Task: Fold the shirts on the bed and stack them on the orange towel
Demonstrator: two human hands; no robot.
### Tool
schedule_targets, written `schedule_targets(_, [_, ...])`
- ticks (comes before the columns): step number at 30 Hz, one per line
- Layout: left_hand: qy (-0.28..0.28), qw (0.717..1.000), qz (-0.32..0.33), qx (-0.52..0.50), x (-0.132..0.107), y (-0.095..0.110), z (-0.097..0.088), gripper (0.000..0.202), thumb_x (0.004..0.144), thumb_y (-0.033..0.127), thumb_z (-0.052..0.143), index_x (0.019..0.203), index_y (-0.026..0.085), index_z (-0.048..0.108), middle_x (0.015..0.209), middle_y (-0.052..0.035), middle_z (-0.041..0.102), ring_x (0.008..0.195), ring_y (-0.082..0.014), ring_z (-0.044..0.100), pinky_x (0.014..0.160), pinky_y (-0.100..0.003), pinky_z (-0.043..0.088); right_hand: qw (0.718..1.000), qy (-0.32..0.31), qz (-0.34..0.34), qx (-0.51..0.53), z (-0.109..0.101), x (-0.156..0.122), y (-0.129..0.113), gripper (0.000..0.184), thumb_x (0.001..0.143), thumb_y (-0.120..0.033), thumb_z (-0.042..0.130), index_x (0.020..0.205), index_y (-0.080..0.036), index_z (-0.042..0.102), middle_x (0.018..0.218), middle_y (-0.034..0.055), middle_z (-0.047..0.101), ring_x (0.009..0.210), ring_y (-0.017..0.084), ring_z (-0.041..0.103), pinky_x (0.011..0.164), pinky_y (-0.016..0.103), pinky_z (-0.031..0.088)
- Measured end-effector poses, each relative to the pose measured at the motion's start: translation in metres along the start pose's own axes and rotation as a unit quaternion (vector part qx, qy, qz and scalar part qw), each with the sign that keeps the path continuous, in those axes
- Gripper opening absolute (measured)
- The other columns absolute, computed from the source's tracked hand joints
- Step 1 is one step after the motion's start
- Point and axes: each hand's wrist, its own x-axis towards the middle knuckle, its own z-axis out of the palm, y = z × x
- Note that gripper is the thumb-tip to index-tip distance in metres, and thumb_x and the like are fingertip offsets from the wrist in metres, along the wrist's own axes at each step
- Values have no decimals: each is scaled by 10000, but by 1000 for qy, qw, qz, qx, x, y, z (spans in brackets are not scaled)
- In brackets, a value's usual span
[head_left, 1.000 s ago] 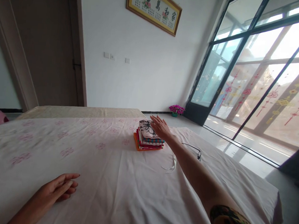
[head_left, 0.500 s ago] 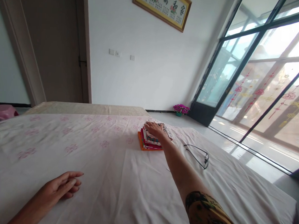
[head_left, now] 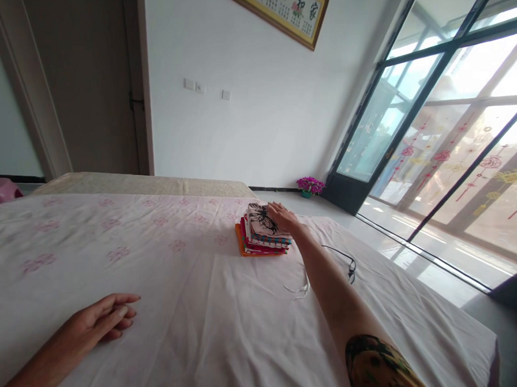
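Note:
A stack of folded cloths [head_left: 260,237] lies on the bed's pink-flowered white sheet [head_left: 183,305], toward the far side. The top cloth is pale pink with a black flower print; orange, red and striped ones lie under it. My right hand [head_left: 284,218] reaches far out and rests on the right edge of the stack's top, fingers stretched flat. My left hand [head_left: 102,318] lies palm down on the sheet near me, fingers loosely extended, holding nothing.
A pair of glasses [head_left: 345,263] and a thin white strap [head_left: 299,288] lie on the sheet right of my arm. A beige mattress [head_left: 141,184] adjoins the far side. Glass doors [head_left: 438,145] fill the right; a flower pot [head_left: 309,187] stands on the floor.
My right hand lay across the stack's top half a second ago; it now sits at the right edge, and the flower-print cloth shows again. My left hand has stayed put.

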Motion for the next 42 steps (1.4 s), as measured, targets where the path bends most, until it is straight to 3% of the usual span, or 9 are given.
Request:
schedule_targets(7, [-2, 1000, -7, 8, -4, 7, 2, 771, 493, 799, 682, 983, 205, 715, 877, -108, 760, 868, -279, 731, 728, -314, 606, 1000, -12, -24, 0, 23, -4, -10, 354, 971, -324, 517, 1320, -306, 579, 1478, 96, 483, 1448, 293, 276, 1164, 555, 212])
schedule_targets(12, [0, 1000, 10, 7, -2, 2, 1, 726, 517, 769, 691, 976, 207, 717, 852, -100, 758, 836, -277, 733, 725, -332, 613, 999, -3, -2, -40, 14, 8, -21, 495, 1029, -474, 308, 1495, -326, 387, 1604, 76, 308, 1487, 331, 180, 1127, 688, 138])
schedule_targets(16, [6, 1000, 27, 5, 0, -4, -1, 673, 576, 732, 695, 1001, 210, 721, 865, -95, 755, 835, -271, 732, 720, -333, 617, 992, 1, -86, -94, 39, 12, -42, 477, 1032, -440, 295, 1489, -351, 397, 1608, 47, 306, 1481, 322, 201, 1138, 681, 116])
schedule_targets(19, [-7, 1000, 30, 4, 1, -9, -3, 693, 615, 732, 680, 1048, 192, 709, 901, -103, 753, 862, -263, 729, 744, -321, 612, 993, 15, -62, -100, 53, 11, -52, 494, 1032, -477, 265, 1475, -325, 423, 1567, 71, 380, 1460, 310, 256, 1150, 665, 98])
schedule_targets(26, [2, 998, 70, 0, -2, -12, -1, 620, 693, 688, 653, 1046, 181, 703, 872, -94, 746, 806, -240, 727, 702, -314, 609, 992, -5, -68, -106, 27, -1, -63, 454, 1032, -424, 329, 1457, -307, 438, 1556, 80, 391, 1439, 281, 298, 1158, 610, 155])
schedule_targets(30, [18, 996, 87, -5, -11, 0, 1, 595, 648, 674, 681, 986, 186, 716, 840, -95, 746, 777, -250, 730, 665, -319, 615, 993, 79, -57, -73, 22, -24, -102, 520, 1030, -475, 315, 1489, -242, 391, 1597, 94, 319, 1493, 270, 176, 1186, 577, 93])
schedule_targets(33, [21, 996, 91, -6, -17, 8, 1, 596, 640, 672, 680, 974, 180, 720, 833, -98, 744, 770, -253, 729, 663, -325, 615, 983, 115, -140, -31, 41, -55, -147, 499, 1033, -465, 334, 1472, -245, 420, 1570, 63, 380, 1490, 220, 195, 1213, 495, 55])
schedule_targets(37, [22, 995, 95, -13, -22, 12, 1, 617, 639, 678, 678, 978, 164, 718, 825, -100, 739, 773, -256, 726, 667, -330, 612, 975, 35, -218, 31, 82, -105, -196, 513, 1012, -492, 385, 1458, -244, 440, 1571, 78, 377, 1479, 253, 241, 1203, 522, 114])
schedule_targets(42, [20, 994, 106, -16, -24, 10, 1, 625, 661, 681, 669, 990, 150, 703, 826, -95, 728, 769, -242, 721, 683, -330, 607, 972, -51, -215, 77, 124, -147, -210, 589, 1008, -533, 339, 1497, -207, 375, 1571, 129, 361, 1471, 302, 254, 1171, 584, 179])
